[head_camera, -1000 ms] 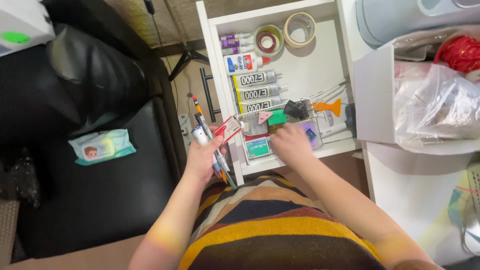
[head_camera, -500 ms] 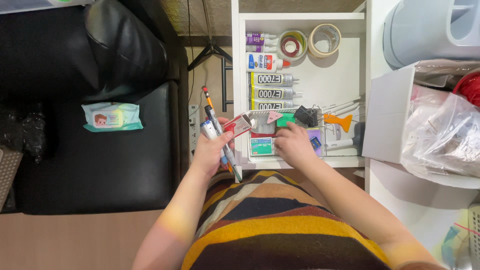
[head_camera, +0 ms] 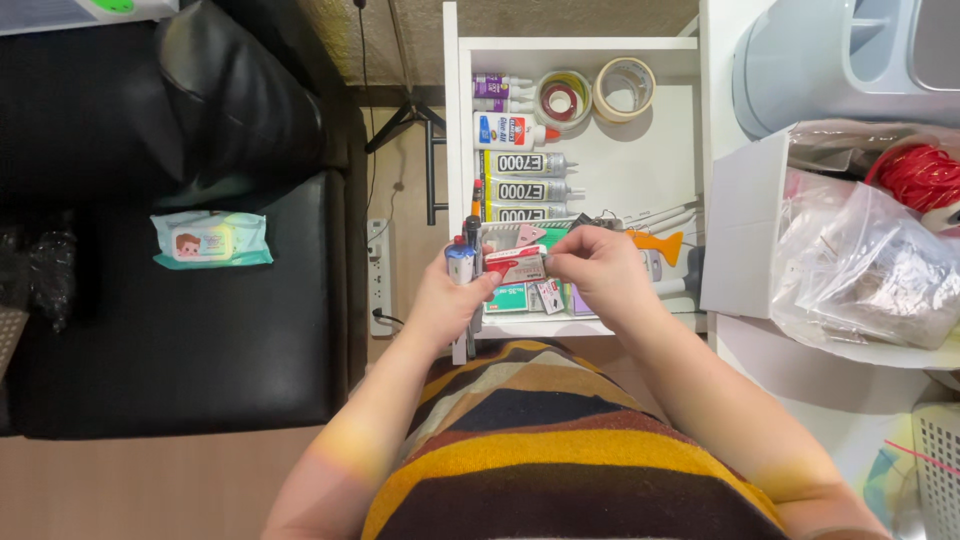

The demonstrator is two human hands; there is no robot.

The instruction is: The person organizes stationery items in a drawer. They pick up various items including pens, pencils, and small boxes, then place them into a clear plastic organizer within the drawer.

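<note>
Small red-white packet (head_camera: 516,264) held level above open drawer; pens (head_camera: 464,262) upright alongside.

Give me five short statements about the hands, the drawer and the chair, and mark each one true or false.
1. Both hands hold a small red and white packet over the open drawer. True.
2. The left hand also grips pens. True.
3. The drawer holds no tape. False: two tape rolls lie at its back.
4. The pack of wipes lies in the drawer. False: it lies on the black chair.
5. The right hand rests on the red string. False: it is at the packet.
</note>
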